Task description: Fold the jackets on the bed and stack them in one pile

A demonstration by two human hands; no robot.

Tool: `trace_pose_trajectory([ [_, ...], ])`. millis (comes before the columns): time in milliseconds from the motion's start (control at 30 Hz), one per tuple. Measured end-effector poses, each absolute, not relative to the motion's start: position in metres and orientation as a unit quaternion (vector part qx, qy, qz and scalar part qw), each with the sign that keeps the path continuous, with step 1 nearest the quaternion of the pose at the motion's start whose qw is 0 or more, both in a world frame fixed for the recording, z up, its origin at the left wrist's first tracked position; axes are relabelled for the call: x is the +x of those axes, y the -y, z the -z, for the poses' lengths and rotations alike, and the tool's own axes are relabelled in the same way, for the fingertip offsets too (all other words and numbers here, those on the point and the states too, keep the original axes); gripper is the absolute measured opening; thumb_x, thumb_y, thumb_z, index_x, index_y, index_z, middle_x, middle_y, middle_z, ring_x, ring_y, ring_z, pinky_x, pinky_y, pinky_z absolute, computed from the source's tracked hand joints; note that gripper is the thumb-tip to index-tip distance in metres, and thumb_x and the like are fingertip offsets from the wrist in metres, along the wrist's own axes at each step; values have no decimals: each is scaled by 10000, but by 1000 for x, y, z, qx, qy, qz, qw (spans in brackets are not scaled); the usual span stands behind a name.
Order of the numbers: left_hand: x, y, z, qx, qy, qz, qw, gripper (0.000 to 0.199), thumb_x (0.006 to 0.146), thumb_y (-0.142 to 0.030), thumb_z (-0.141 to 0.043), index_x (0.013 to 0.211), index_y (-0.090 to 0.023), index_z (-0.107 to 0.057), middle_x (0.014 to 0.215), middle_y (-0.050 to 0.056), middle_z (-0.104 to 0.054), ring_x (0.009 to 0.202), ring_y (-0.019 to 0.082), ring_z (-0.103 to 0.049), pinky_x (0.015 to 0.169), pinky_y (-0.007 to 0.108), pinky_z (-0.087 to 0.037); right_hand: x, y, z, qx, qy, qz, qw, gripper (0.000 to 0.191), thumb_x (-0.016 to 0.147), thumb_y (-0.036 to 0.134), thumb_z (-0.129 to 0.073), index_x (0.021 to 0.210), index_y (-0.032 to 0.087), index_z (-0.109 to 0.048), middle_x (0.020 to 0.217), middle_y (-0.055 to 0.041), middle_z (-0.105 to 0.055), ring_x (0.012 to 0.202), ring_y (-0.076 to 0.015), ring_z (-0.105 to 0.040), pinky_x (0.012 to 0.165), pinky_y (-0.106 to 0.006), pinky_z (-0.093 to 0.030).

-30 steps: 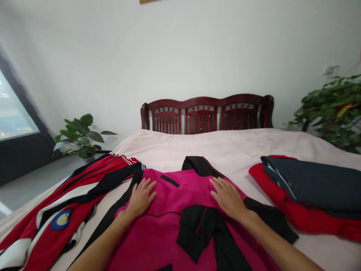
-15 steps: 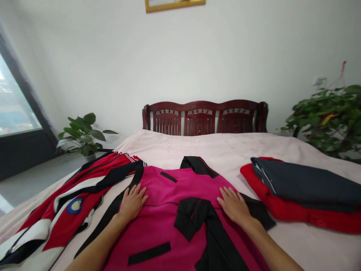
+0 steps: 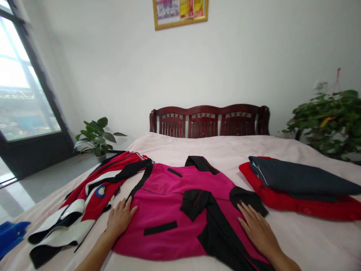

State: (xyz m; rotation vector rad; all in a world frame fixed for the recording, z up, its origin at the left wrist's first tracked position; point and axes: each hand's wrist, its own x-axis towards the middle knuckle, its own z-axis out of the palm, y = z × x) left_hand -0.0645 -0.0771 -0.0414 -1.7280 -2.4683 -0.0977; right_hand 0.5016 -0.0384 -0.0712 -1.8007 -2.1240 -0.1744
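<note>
A magenta garment (image 3: 163,203) with black sleeves lies spread on the pink bed sheet (image 3: 299,241). One black sleeve (image 3: 222,222) is folded across its front, the cuff resting near the middle. My left hand (image 3: 120,218) rests on the garment's left edge, fingers apart. On the right edge, beside the black shoulder part, lies my right hand (image 3: 258,227), palm down with fingers spread. Neither hand grips anything.
Red, white and navy clothes (image 3: 98,203) lie on the left. A dark folded garment (image 3: 301,177) sits on a red one (image 3: 299,209) at the right. Something blue (image 3: 12,233) is at the left edge. Beyond are a wooden headboard (image 3: 203,113) and potted plants (image 3: 96,137).
Both hands have moved down along the garment toward its near edge, my left hand also leftward and my right rightward. The view has shifted, showing more of the left side and the blue thing.
</note>
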Motion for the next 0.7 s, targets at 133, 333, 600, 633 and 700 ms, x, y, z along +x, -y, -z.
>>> trace_pose_trajectory([
  [133,-61,101,44,-547,829,71,88,579,975,-409,-386,1460,-97,-447,1486,211,-488,1373,329,-452,1085,475,-373,515,56,84,-673,703,72,217,627,914,469,-352,1418,134,-517,1491,-144,-495,1376,-304,-460,1130,-473,-386],
  [333,-50,119,30,-490,860,102,98,595,966,-490,-357,1407,-116,-496,1286,200,-630,1166,346,-592,929,436,-456,513,68,79,-704,674,77,208,637,936,441,-319,1439,80,-468,1468,-195,-505,1342,-306,-495,1115,-465,-393],
  [600,-47,131,23,-452,879,134,74,579,961,-523,-317,1365,-171,-536,1245,203,-613,1113,371,-606,844,436,-473,512,69,73,-714,665,49,211,611,941,423,-345,1441,97,-476,1471,-165,-511,1343,-291,-492,1126,-444,-379],
  [633,-48,131,24,-451,878,143,65,582,962,-520,-312,1372,-165,-524,1246,206,-613,1105,365,-615,847,436,-476,512,69,72,-716,664,44,212,608,938,422,-349,1439,103,-480,1472,-159,-512,1344,-289,-492,1124,-442,-381],
  [700,-51,130,27,-453,874,168,53,572,969,-493,-302,1387,-156,-497,1267,203,-611,1102,348,-629,864,433,-481,512,69,72,-713,664,42,221,601,934,420,-353,1430,112,-492,1465,-154,-521,1337,-286,-500,1119,-440,-387],
])
